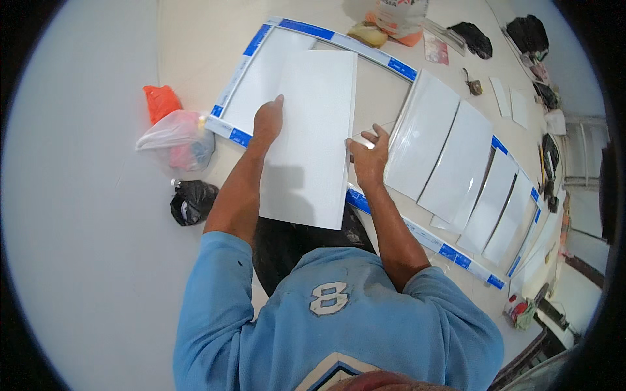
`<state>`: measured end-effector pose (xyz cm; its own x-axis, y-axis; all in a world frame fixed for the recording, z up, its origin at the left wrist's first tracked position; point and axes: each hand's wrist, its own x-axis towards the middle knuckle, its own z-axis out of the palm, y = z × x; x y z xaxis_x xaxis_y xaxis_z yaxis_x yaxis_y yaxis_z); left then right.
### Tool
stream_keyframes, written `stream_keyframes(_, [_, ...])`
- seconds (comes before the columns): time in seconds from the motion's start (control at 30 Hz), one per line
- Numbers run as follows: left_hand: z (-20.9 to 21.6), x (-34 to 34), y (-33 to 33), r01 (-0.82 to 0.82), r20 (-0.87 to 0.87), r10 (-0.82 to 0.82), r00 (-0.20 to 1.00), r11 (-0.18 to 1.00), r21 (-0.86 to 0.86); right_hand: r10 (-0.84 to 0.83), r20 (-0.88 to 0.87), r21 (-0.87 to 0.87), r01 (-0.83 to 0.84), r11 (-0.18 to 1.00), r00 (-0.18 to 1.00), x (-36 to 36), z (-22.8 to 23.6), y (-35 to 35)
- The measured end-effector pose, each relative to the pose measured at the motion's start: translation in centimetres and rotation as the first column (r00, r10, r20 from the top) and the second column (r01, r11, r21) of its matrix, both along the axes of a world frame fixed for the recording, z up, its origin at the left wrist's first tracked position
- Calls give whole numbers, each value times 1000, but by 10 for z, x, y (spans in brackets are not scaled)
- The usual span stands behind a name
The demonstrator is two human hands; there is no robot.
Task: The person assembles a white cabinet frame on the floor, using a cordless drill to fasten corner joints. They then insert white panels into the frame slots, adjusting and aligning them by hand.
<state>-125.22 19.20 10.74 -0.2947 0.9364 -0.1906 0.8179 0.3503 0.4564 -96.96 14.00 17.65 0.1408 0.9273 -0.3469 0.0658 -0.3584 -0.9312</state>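
A white rectangular panel stands lengthwise in front of me, across the left part of a white frame with blue tape. My left hand grips its left edge, thumb lying on the face and the other fingers hidden behind. Beside the right edge is my right hand, its fingers apart and one fingertip touching the edge. Another white panel lies behind, inside the frame's left end. To the right, several white panels overlap across the frame, some askew.
At left are an orange bag, a translucent plastic bag and a black bag. A large sack stands beyond the frame. A tape measure, narrow white strips and dark bags lie toward the right.
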Motion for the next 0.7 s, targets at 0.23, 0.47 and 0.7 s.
stream_keyframes(0.23, [-55,2,48,307,-143,-292,946,947,96,-161,-82,-307,128,943,984,-39,-119,36])
stream_keyframes(0.47, [-74,-10,44,79,353,-67,933,997,-19,-330,9,-221,324,920,944,-50,-195,84])
stream_keyframes(0.7, [-108,-6,39,3,507,8,862,1000,-21,-355,78,-138,363,922,932,-38,-230,113])
